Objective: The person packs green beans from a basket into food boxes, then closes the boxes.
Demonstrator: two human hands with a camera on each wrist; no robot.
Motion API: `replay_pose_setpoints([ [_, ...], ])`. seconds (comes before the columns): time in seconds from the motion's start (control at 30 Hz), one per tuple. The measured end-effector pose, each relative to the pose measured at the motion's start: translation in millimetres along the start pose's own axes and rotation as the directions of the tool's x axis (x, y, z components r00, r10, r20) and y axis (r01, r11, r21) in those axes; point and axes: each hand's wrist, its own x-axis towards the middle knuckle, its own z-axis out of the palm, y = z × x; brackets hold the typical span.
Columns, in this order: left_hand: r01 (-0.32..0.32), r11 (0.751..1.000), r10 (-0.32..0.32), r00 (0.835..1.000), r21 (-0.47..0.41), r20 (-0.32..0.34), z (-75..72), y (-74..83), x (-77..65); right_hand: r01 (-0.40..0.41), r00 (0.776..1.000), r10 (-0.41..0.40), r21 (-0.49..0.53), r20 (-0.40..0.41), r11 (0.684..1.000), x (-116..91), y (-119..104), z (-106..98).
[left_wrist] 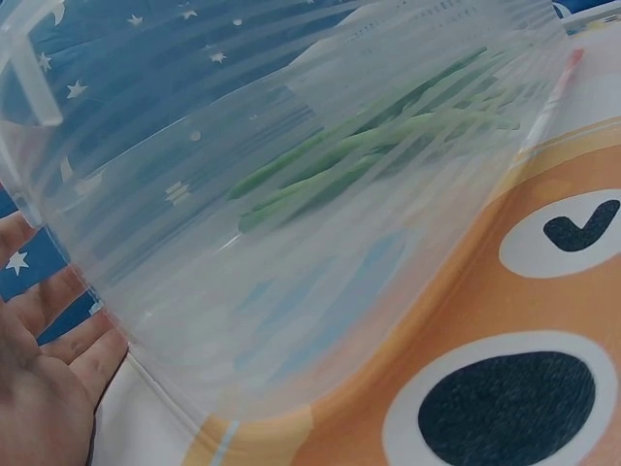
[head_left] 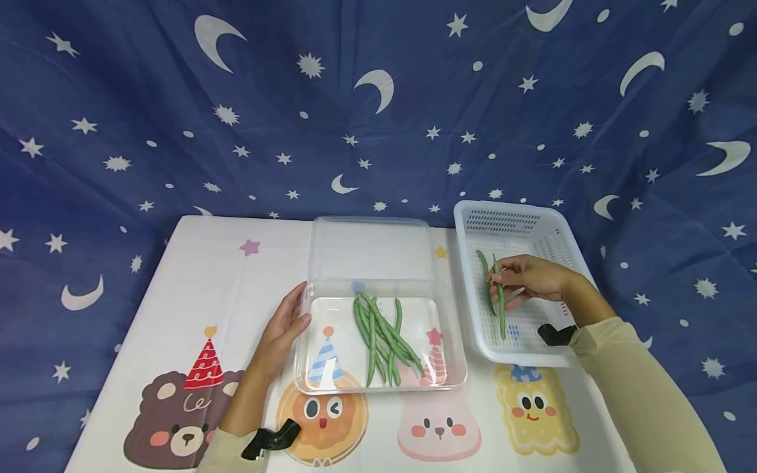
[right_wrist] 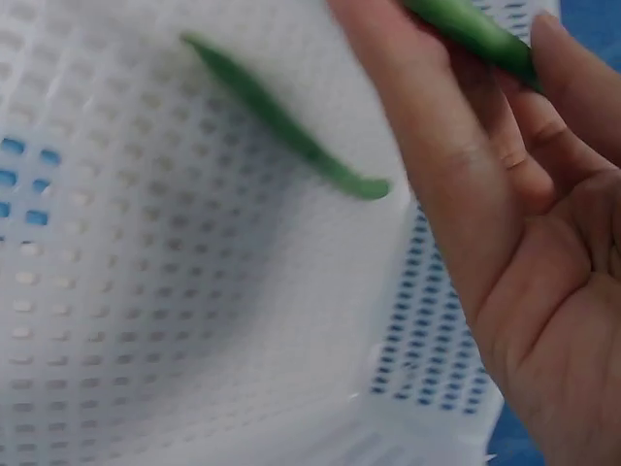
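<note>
My right hand (head_left: 529, 279) pinches a green bean (head_left: 502, 312) between thumb and fingers, over the white perforated basket (head_left: 532, 358) at the right. A second green bean (head_left: 485, 279) lies in that basket, left of the held one; the right wrist view shows this loose bean (right_wrist: 281, 121) on the mesh floor. In the middle of the table stands a clear plastic box (head_left: 378, 389) with several green beans (head_left: 384, 341) lying crossed inside. At the box's left side rests my left hand (head_left: 284, 332), its fingers along the outer wall, as the left wrist view also shows the hand (left_wrist: 58, 359).
A clear lid (head_left: 372, 246) stands open behind the box, at its back edge. The white tablecloth (head_left: 177, 295) carries printed cartoon figures. A dark blue curtain (head_left: 266, 79) with moons and stars hangs behind the table. The basket is close to the box's right side.
</note>
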Motion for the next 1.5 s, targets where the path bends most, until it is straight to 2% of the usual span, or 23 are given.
replay_pose_setpoints([
  [0.17,0.019,1.000,-0.019,1.000,-0.004,-0.010,0.0,-0.5,-1.3,0.039,0.996,-0.043,-0.043,-0.083,0.998,-10,-17,15],
  [0.37,0.008,1.000,-0.008,1.000,0.001,-0.010,-1.1,0.0,-0.1,0.105,0.976,-0.112,-0.049,-0.185,0.993,-19,-34,37],
  [0.57,0.010,1.000,-0.010,1.000,0.006,-0.012,-3.4,-0.6,-0.4,0.133,0.965,-0.139,-0.044,-0.221,0.990,-22,-47,59],
  [0.8,0.032,0.999,-0.031,0.999,0.015,-0.021,-3.4,-1.1,-1.4,0.187,0.949,-0.179,0.009,-0.259,0.982,-23,-58,81],
  [1.07,0.025,1.000,-0.025,0.999,0.013,-0.028,-4.4,-2.2,-2.0,0.212,0.940,-0.209,-0.017,-0.269,0.977,-20,-68,102],
  [1.5,0.022,1.000,-0.022,1.000,-0.018,-0.010,-1.1,-1.5,-1.6,0.258,0.943,-0.257,-0.023,-0.211,0.966,-14,-82,134],
])
